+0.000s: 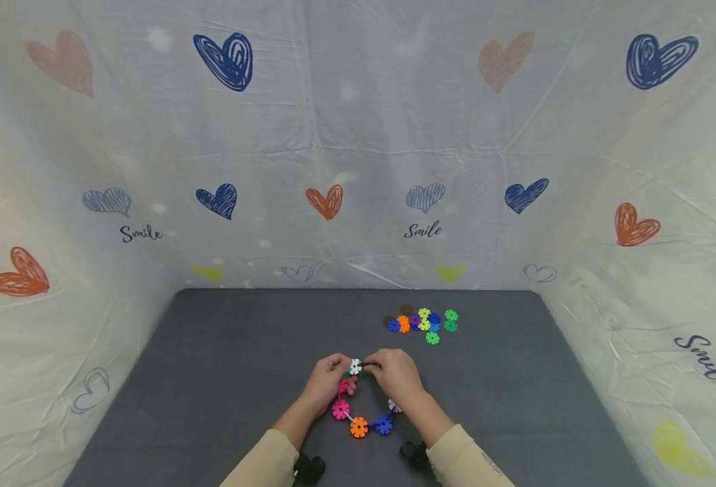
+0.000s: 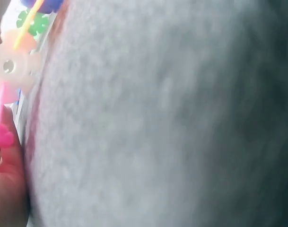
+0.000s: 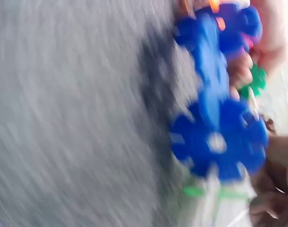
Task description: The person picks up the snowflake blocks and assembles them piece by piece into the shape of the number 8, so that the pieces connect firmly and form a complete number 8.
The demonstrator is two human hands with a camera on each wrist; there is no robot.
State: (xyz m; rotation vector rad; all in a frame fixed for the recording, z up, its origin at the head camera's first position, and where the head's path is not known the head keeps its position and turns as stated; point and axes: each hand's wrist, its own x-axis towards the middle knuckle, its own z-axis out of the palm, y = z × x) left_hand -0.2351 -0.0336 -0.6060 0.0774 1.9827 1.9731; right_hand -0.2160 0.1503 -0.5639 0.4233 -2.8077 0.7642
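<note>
A loop-shaped chain of slotted plastic snowflake discs hangs between the hands, with a pink disc [image 1: 341, 410], an orange disc [image 1: 359, 427] and a blue disc [image 1: 384, 425] along its near side. My left hand [image 1: 326, 382] grips the chain's end by a white disc [image 1: 355, 366], with a bit of green beside it. From the right, my right hand [image 1: 397, 375] pinches a dark brown disc, seen edge-on, against the white one. Linked blue discs [image 3: 219, 161] fill the right wrist view. A pale disc [image 2: 28, 71] joins a pink one in the left wrist view.
Beyond the hands, loose discs lie grouped on the dark grey table [image 1: 224, 365], among them a light green disc [image 1: 433, 338] and an orange disc [image 1: 403, 324]. Black objects [image 1: 415, 454] show near both sleeves. A heart-printed curtain [image 1: 358, 243] encloses the table's back and sides.
</note>
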